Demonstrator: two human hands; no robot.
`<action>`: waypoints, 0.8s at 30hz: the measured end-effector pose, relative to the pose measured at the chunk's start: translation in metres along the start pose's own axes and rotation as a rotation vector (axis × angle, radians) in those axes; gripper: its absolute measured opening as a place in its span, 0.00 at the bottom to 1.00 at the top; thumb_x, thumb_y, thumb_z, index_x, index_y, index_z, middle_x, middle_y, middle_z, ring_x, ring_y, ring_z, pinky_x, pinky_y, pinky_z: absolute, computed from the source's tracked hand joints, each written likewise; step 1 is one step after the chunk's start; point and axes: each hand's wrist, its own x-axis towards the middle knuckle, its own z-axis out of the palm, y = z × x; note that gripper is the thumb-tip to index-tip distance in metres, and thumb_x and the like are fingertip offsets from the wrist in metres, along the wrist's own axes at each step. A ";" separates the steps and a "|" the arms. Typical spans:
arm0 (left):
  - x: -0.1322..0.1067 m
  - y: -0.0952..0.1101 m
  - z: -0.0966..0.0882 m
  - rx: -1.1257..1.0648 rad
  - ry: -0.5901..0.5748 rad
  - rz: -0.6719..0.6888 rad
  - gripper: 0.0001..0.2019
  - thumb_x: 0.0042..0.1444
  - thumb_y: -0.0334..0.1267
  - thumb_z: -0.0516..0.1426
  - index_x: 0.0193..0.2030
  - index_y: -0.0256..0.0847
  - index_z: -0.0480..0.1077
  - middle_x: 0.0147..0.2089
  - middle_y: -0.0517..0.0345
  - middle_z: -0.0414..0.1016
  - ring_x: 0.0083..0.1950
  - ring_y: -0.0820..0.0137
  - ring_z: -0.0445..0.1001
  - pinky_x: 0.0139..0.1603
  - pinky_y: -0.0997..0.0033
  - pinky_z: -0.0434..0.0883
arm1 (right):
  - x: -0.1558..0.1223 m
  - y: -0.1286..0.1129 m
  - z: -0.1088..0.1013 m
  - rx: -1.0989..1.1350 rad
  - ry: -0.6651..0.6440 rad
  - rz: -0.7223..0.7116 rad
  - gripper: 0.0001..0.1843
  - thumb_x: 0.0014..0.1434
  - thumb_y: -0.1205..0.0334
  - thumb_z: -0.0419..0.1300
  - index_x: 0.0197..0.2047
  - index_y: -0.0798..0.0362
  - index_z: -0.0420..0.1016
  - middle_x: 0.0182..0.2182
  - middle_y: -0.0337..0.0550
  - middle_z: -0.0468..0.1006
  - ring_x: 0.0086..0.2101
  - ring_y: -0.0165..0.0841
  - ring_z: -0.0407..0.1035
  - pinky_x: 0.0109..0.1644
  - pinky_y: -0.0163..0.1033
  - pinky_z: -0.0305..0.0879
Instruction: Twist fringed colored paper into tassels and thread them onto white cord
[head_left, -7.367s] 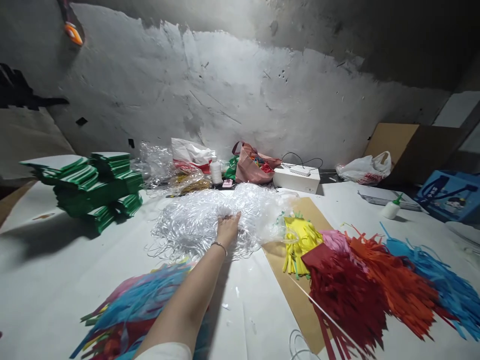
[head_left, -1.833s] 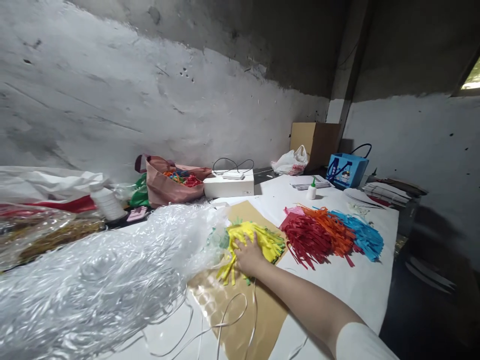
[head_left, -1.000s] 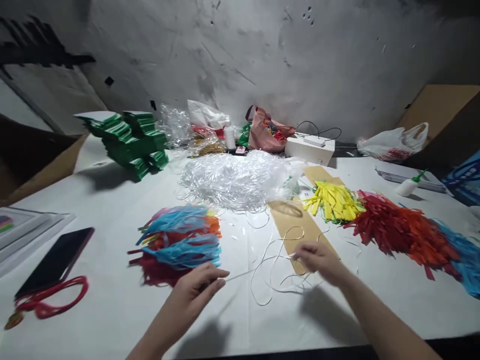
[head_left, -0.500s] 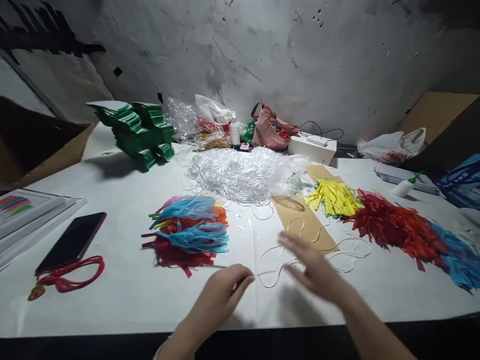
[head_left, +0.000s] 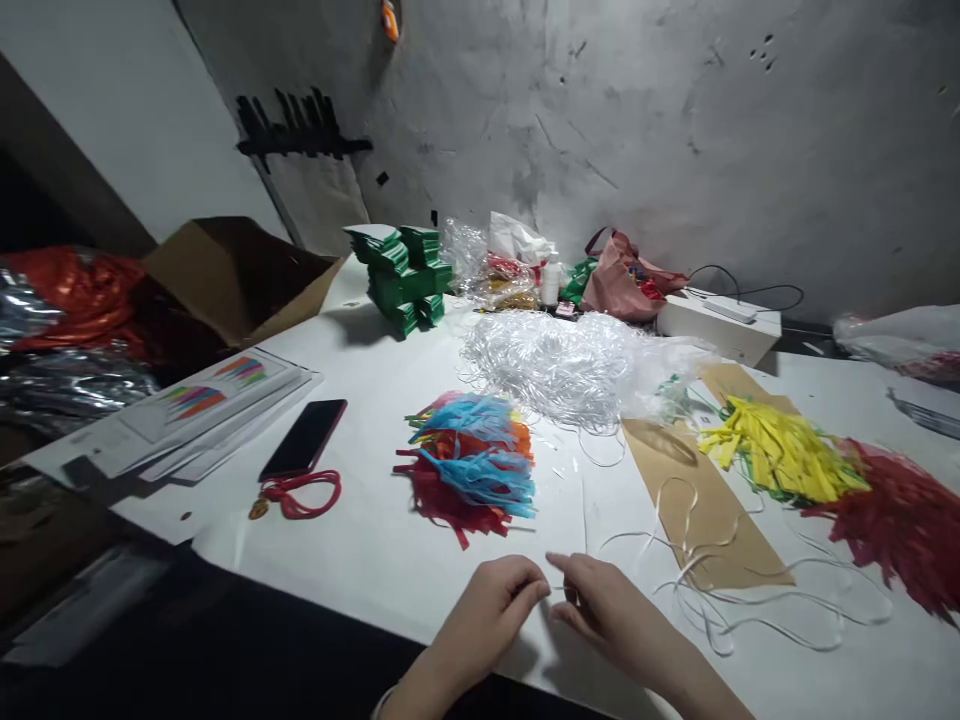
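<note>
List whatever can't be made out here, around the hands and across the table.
All in the head view:
- White string: its near end is hidden inside the grip of the left hand and right hand.
- Red fringe pile: cut off by the right edge.
- Printed sheets: the print is too small to read.
- Cardboard box: its inside is too dark to see.
</note>
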 end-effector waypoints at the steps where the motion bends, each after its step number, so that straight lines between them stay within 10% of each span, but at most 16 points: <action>1: 0.002 -0.003 -0.001 0.011 0.008 0.016 0.14 0.64 0.40 0.53 0.30 0.41 0.74 0.30 0.58 0.76 0.34 0.68 0.73 0.37 0.71 0.67 | 0.005 -0.001 0.004 0.018 -0.005 -0.001 0.14 0.69 0.55 0.52 0.47 0.51 0.76 0.36 0.44 0.80 0.34 0.34 0.73 0.38 0.36 0.65; 7: 0.043 -0.030 -0.092 0.293 0.418 0.125 0.23 0.61 0.50 0.57 0.58 0.41 0.68 0.61 0.44 0.71 0.64 0.57 0.66 0.64 0.57 0.64 | 0.020 0.022 0.014 0.040 0.171 0.048 0.26 0.73 0.46 0.43 0.32 0.51 0.72 0.27 0.41 0.76 0.29 0.34 0.70 0.34 0.35 0.61; 13: 0.142 -0.057 -0.202 0.498 0.304 -0.042 0.46 0.46 0.59 0.64 0.67 0.34 0.59 0.71 0.34 0.59 0.72 0.42 0.54 0.69 0.45 0.55 | 0.025 0.035 0.016 0.195 0.207 0.042 0.27 0.71 0.42 0.45 0.37 0.51 0.76 0.31 0.43 0.80 0.33 0.35 0.74 0.39 0.35 0.66; 18: 0.169 -0.052 -0.212 0.523 -0.030 0.033 0.29 0.49 0.56 0.63 0.53 0.38 0.74 0.50 0.48 0.80 0.50 0.55 0.77 0.52 0.59 0.72 | 0.029 0.047 0.022 0.244 0.282 0.090 0.30 0.69 0.38 0.45 0.37 0.51 0.79 0.31 0.44 0.81 0.33 0.36 0.75 0.39 0.34 0.69; 24: 0.095 -0.047 -0.169 0.616 -0.123 0.240 0.31 0.44 0.54 0.68 0.54 0.43 0.74 0.61 0.47 0.73 0.64 0.48 0.66 0.69 0.45 0.54 | 0.030 0.065 0.027 0.243 0.239 0.078 0.33 0.69 0.37 0.44 0.35 0.53 0.78 0.28 0.45 0.80 0.30 0.36 0.73 0.36 0.33 0.67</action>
